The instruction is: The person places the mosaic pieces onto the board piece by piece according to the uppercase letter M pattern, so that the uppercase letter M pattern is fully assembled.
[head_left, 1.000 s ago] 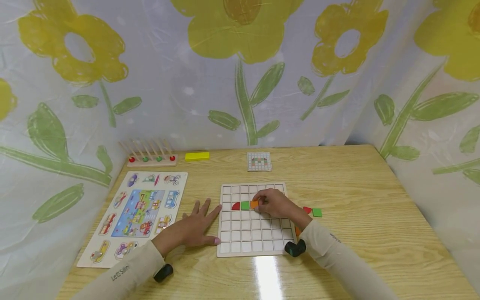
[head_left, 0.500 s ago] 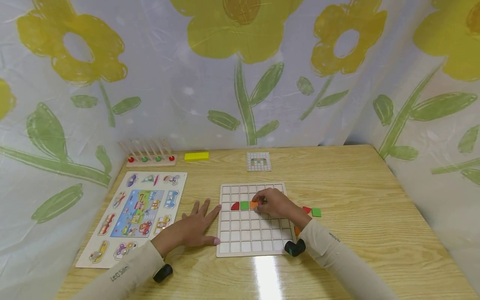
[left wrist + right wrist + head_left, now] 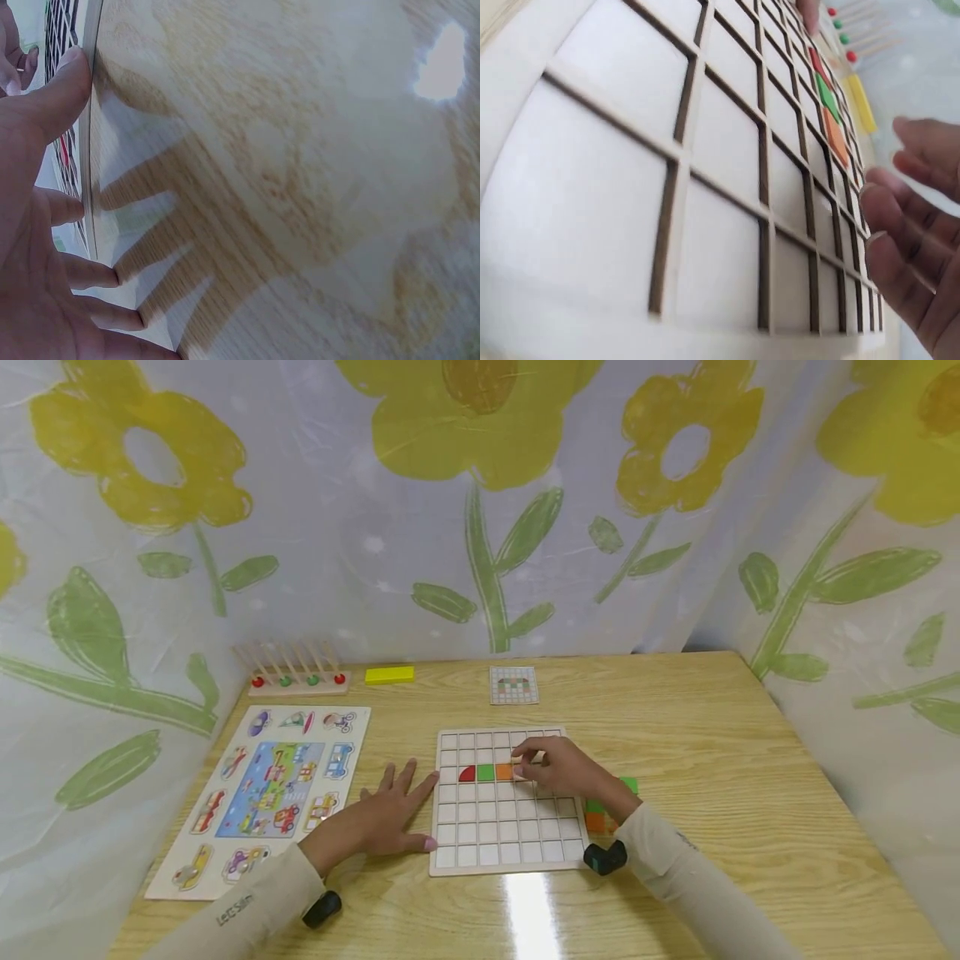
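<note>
A white grid board (image 3: 487,835) with a pale wooden frame lies before me. In one of its rows sit a red quarter-round tile (image 3: 467,773), a green square tile (image 3: 486,772) and an orange square tile (image 3: 504,772), side by side. My right hand (image 3: 558,768) hovers just right of the orange tile, fingers loosely bent. In the right wrist view its fingertips (image 3: 877,240) are apart with no tile between them. My left hand (image 3: 390,817) lies spread on the table, thumb and index finger at the board's left edge.
Green tiles (image 3: 628,785) and orange tiles (image 3: 595,822) lie right of the board, partly under my right forearm. A small pattern card (image 3: 514,685) lies behind the board. At left are a picture puzzle (image 3: 262,802), a peg rack (image 3: 300,688) and a yellow block (image 3: 389,675).
My right hand has let go of the orange tile and shifted slightly right, so more of that tile shows. The forearm now covers the red tile at right. My left hand stays put.
</note>
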